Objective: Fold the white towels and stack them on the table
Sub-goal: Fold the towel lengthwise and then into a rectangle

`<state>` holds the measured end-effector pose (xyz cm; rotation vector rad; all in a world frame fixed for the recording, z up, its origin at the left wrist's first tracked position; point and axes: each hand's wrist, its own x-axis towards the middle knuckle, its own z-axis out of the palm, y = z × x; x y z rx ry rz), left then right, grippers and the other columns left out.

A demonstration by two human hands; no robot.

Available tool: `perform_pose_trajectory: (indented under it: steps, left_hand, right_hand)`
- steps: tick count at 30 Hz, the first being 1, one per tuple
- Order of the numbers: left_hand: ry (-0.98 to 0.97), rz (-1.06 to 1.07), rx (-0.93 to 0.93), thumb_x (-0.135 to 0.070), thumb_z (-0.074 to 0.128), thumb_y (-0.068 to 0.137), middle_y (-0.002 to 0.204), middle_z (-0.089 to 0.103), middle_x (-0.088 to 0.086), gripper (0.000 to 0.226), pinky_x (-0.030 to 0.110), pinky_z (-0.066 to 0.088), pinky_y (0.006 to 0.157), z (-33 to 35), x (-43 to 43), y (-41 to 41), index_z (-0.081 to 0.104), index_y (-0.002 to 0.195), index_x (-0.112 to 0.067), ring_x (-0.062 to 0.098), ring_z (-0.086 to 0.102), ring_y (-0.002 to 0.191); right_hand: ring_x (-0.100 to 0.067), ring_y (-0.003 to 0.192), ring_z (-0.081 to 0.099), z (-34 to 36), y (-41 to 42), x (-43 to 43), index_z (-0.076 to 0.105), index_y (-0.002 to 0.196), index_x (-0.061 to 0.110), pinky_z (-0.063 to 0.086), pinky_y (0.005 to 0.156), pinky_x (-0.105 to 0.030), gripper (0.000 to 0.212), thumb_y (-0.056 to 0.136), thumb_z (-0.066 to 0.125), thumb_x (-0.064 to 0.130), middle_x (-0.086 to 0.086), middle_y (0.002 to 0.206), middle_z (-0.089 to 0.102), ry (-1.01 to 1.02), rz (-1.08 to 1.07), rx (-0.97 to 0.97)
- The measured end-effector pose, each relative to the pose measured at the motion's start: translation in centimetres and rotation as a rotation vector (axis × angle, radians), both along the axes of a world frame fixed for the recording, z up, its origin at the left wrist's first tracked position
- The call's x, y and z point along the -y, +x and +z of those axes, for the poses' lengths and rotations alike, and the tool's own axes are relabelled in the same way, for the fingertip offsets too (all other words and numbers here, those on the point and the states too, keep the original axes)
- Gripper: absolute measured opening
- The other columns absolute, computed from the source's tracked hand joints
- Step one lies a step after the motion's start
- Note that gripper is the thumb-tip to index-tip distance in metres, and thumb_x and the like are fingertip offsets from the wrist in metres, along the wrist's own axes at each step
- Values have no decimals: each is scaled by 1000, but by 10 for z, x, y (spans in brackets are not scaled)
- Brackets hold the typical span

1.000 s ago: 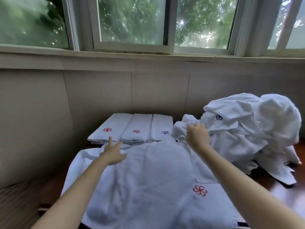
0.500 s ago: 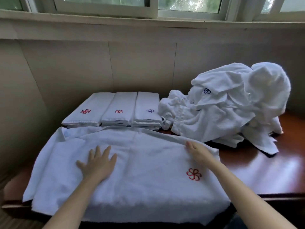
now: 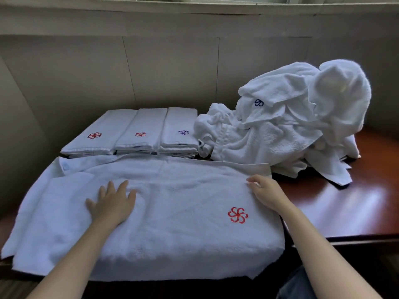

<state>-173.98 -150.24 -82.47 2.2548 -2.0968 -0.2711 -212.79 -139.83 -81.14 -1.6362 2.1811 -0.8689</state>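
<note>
My left hand (image 3: 112, 201) lies flat, fingers spread, on the towel (image 3: 172, 212), which is draped across the worktop (image 3: 345, 208) with its front hem over the near edge. My right hand (image 3: 267, 190) touches the towel's right edge; pinching or not, I can't tell. There's open wood to the right, and folded towels (image 3: 138, 132) and a loose heap (image 3: 291, 126) behind.
</note>
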Motion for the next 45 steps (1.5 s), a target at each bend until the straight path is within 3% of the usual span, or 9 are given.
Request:
perform_pose_trajectory:
  steps: [8,16,22,25,28,31,34,39,45]
  left_hand:
    - [-114,-177,-51,-41,32,100,153,28,6,49,46,25,112,7,9,-24,33,145,-21,26,25,140]
    - [-74,-75,-130,-25,42,98,131,54,20,60,42,45,90,45,69,-28,15,151,-16,38,52,116]
    - [96,-9,-143,-26,51,89,66,67,10,71,27,43,54,47,105,-8,17,151,-19,26,62,63]
    - [65,15,-105,-30,47,92,74,66,11,57,29,46,63,40,114,-1,30,145,-20,28,60,69]
    - [-27,-4,-25,-27,45,93,123,57,21,57,41,45,87,32,121,0,29,146,-17,38,54,108]
    - [-68,-37,-63,-22,48,91,141,44,21,63,46,42,93,30,125,-4,25,149,-22,43,46,121]
    - [-45,-39,-131,-18,52,87,127,56,20,47,39,43,85,30,132,-3,44,133,-18,38,54,109]
    - [32,16,-329,-12,57,87,61,64,14,9,24,43,48,36,134,-3,51,82,-7,24,56,49]
    - [-331,38,-268,-5,62,81,92,63,24,14,37,40,68,74,126,13,49,76,-7,41,56,88]
  right_hand:
    - [-23,136,31,0,9,9,40,142,16,23,113,-33,55,91,57,31,-7,146,38,24,0,-305]
    - [-31,111,53,8,17,25,34,139,16,35,90,-38,56,92,51,41,-8,121,61,130,-141,-453]
    - [-28,101,57,15,18,30,57,106,15,31,84,-36,29,92,52,40,-5,103,64,186,-88,-432]
    - [-30,95,54,17,17,32,59,98,12,32,80,-35,22,89,54,31,-8,102,58,166,-61,-468]
    - [-31,93,51,17,17,32,58,99,9,36,80,-35,23,90,55,30,-9,104,51,142,-39,-456]
    - [-31,94,52,19,17,33,56,96,8,37,78,-34,19,90,55,26,-10,103,55,120,-8,-422]
    - [-31,89,53,20,17,32,48,87,9,40,70,-34,14,88,55,21,-10,97,59,95,-9,-345]
    - [-33,78,53,22,22,31,41,98,7,39,59,-35,12,91,46,17,-12,88,56,66,-33,-317]
    - [-35,72,52,50,13,33,30,91,12,34,59,-37,14,98,40,19,-10,78,52,-111,-77,-194]
